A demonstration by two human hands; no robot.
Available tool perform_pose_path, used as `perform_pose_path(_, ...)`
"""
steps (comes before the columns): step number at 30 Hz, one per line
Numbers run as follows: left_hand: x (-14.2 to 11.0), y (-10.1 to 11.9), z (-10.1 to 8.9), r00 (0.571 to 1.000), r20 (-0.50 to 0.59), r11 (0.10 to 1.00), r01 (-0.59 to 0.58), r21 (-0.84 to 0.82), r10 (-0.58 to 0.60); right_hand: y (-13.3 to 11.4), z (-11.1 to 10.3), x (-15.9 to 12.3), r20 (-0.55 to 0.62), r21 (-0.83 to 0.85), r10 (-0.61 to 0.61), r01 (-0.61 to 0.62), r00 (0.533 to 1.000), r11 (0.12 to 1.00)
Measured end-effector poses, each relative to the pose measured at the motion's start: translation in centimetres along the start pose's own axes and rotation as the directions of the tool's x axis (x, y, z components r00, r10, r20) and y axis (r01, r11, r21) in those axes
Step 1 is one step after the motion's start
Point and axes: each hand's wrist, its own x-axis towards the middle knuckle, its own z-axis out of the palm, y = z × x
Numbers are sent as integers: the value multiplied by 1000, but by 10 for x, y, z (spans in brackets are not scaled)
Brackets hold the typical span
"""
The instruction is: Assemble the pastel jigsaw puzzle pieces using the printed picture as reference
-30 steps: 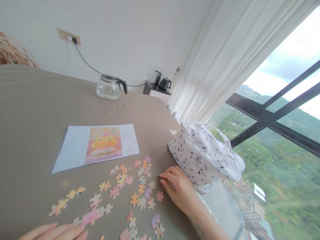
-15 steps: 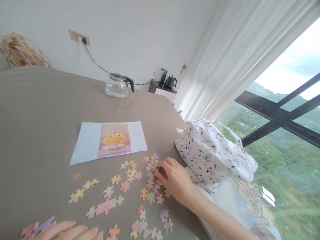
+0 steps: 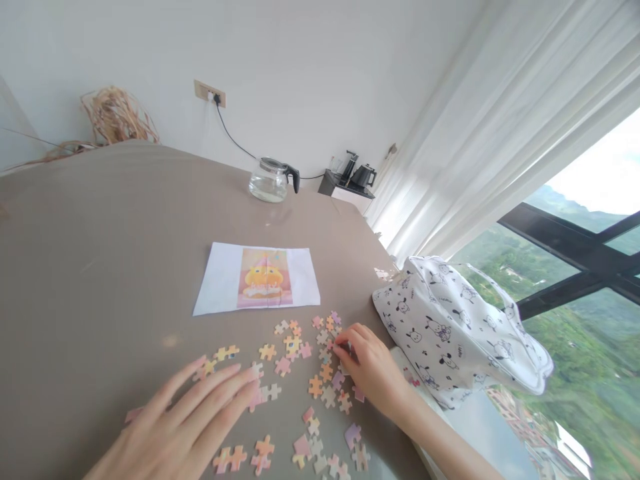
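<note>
My left hand [image 3: 195, 413] lies over the table with its fingers stretched and a little spread. It covers part of a joined strip of pink and grey jigsaw puzzle pieces [image 3: 257, 398]; a yellow strip [image 3: 220, 357] shows beyond its fingertips. My right hand [image 3: 373, 367] is at the right edge of a cluster of loose puzzle pieces [image 3: 327, 395]. Its thumb and index finger pinch together at a puzzle piece, mostly hidden by the fingers. Behind the pieces is a creased white sheet [image 3: 305, 277] with a printed picture [image 3: 265, 277] of a yellow figure on pink.
A white bag with dog prints [image 3: 440, 327] stands right of my right hand, by the window. Farther back on the brown table [image 3: 125, 253] is a glass pot [image 3: 270, 183] holding clear liquid. A dark kettle [image 3: 363, 175] sits on a stand near the curtain [image 3: 440, 153].
My left hand has moved up and rightward into view, over the pink and grey strip. My right hand stays at the cluster, fingers still pinched. The view has turned left.
</note>
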Motion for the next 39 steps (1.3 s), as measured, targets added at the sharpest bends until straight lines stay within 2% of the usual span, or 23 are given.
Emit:
perform_pose_path(6,7,-1,-6,997,33,994,69,88,-72,2,2,0,-56,19,-42,43,998,999)
perform_pose_path(9,5,-3,-5,997,37,992,68,105,-72,-6,-4,1,-63,46,-53,56,997,997)
perform_pose_path(13,2,-6,-5,994,57,982,82,169,-93,-33,-5,4,-71,126,-158,166,985,978)
perform_pose_path(17,3,-6,-8,983,51,970,163,183,-175,-68,2,17,13,171,-295,288,956,942)
perform_pose_path(21,7,1,-11,991,9,983,131,130,-133,-88,9,33,117,153,-361,342,925,927)
perform_pose_path(25,7,12,-7,952,-150,964,260,-60,-267,-91,10,37,170,164,-349,323,922,932)
perform_pose_path(29,5,15,-3,952,-122,958,269,-102,-280,-88,11,35,179,182,-319,288,931,940)
perform_pose_path(39,6,16,-4,943,-152,953,279,-119,-295,-88,14,34,169,194,-351,318,921,928)
